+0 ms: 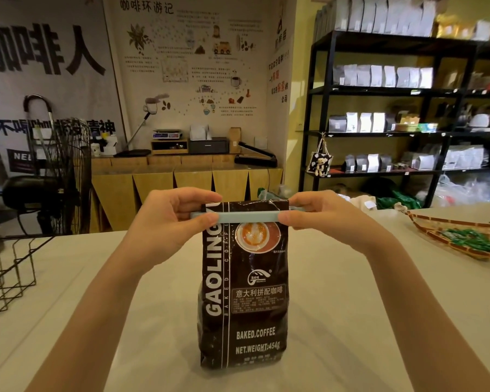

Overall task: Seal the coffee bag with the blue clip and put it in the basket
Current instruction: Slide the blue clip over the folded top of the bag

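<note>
Coffee shop, black shelving (379, 90) stocked with white coffee bags (379, 76), coffee-themed wall posters (193, 58), wooden counter (187, 176)

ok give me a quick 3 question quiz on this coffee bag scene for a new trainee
1. True or false: the coffee bag lies flat on the table.
2. Which is right about the blue clip? A) it sits in the wire basket B) it runs across the bag near the top, with the left hand and right hand pinching its ends C) it lies loose on the table
3. Fill in: the wire basket stands at the ____ edge of the view.

Key: 1 false, the bag stands upright. 2 B. 3 left.
</note>
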The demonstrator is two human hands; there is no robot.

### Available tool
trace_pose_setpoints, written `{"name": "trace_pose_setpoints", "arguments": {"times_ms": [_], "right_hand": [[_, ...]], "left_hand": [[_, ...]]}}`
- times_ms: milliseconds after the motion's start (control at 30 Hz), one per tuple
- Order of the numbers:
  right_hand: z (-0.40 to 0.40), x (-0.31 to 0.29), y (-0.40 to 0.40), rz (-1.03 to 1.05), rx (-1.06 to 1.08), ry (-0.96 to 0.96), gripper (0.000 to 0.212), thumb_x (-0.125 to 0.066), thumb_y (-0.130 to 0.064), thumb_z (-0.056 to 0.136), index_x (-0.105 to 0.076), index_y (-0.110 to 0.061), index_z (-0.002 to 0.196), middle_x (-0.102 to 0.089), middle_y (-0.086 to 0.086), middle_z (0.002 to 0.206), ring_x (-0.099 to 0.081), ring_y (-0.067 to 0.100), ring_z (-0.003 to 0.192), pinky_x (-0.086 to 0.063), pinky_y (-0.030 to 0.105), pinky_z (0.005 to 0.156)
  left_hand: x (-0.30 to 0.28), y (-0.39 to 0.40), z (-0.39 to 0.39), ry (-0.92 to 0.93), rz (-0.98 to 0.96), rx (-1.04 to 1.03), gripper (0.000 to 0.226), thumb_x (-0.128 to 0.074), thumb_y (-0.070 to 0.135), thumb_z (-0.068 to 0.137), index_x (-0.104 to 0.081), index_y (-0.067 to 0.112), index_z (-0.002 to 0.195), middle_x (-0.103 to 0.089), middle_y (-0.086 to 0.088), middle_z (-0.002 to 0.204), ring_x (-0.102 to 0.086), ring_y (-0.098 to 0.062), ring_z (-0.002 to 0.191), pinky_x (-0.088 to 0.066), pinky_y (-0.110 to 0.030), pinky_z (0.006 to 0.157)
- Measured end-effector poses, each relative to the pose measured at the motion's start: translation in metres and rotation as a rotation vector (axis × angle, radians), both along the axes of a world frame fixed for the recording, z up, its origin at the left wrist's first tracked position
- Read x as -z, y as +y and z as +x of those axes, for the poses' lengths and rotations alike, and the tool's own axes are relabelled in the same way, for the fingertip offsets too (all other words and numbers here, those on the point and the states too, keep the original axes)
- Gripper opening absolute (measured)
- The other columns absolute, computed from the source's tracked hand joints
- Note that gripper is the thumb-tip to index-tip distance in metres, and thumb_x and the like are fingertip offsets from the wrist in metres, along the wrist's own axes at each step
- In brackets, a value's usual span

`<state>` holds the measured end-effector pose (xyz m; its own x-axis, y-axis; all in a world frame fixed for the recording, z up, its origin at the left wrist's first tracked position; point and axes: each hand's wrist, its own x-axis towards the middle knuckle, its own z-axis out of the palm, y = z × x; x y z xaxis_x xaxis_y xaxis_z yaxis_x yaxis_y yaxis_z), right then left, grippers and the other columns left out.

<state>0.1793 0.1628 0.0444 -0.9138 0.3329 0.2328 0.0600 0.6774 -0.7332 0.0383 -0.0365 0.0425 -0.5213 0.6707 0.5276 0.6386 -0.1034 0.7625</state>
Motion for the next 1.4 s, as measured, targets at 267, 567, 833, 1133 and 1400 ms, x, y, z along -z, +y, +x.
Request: {"name": "trace_pose_setpoints", "arguments": {"times_ms": [267, 567, 833, 1133, 1400], "right_hand": [[0.0, 0.002, 0.003, -0.079, -0.106, 0.203, 0.019, -0.068, -0.035, 0.062, -0.069, -0.031, 0.081, -0.074, -0.008, 0.071, -0.068, 0.012, 0.076, -0.055, 0.021, 0.07], [-0.001, 0.004, -0.002, -0.043, -0.076, 0.252, 0.03, -0.064, -0.04, 0.065, -0.068, -0.026, 0.091, -0.074, 0.007, 0.083, -0.068, 0.022, 0.087, -0.053, 0.047, 0.084], [0.001, 0.003, -0.006, 0.01, -0.089, 0.281, 0.02, -0.062, -0.041, 0.065, -0.067, -0.033, 0.083, -0.072, 0.001, 0.077, -0.066, 0.025, 0.086, -0.054, 0.042, 0.079], [-0.005, 0.01, -0.005, 0.001, -0.095, 0.358, 0.019, -0.061, -0.039, 0.066, -0.065, -0.032, 0.082, -0.071, -0.002, 0.071, -0.067, 0.02, 0.078, -0.053, 0.027, 0.071], [-0.01, 0.014, -0.007, -0.087, -0.081, 0.442, 0.02, -0.064, -0.033, 0.063, -0.068, -0.024, 0.08, -0.07, -0.012, 0.061, -0.068, 0.006, 0.071, -0.054, 0.017, 0.065]], "left_hand": [[0.0, -0.001, -0.001, 0.002, 0.016, -0.018, 0.029, -0.066, 0.007, 0.074, -0.064, 0.028, 0.094, -0.068, 0.009, 0.091, -0.065, 0.0, 0.087, -0.052, -0.01, 0.061], [0.003, -0.001, -0.003, -0.005, -0.038, -0.023, 0.027, -0.06, 0.01, 0.079, -0.062, 0.035, 0.09, -0.068, 0.005, 0.092, -0.065, -0.011, 0.086, -0.057, -0.019, 0.064], [0.009, 0.018, 0.019, 0.416, -0.057, -0.18, 0.032, -0.062, 0.031, 0.078, -0.059, 0.026, 0.109, -0.055, 0.021, 0.091, -0.047, 0.01, 0.087, -0.038, -0.01, 0.071], [0.01, 0.016, 0.02, 0.339, -0.027, -0.243, 0.029, -0.066, 0.03, 0.074, -0.063, 0.024, 0.102, -0.053, 0.022, 0.078, -0.051, 0.003, 0.078, -0.038, -0.012, 0.061], [0.009, 0.017, 0.018, 0.274, -0.009, -0.267, 0.026, -0.069, 0.028, 0.071, -0.066, 0.022, 0.096, -0.056, 0.017, 0.076, -0.052, -0.001, 0.077, -0.041, -0.016, 0.062]]}}
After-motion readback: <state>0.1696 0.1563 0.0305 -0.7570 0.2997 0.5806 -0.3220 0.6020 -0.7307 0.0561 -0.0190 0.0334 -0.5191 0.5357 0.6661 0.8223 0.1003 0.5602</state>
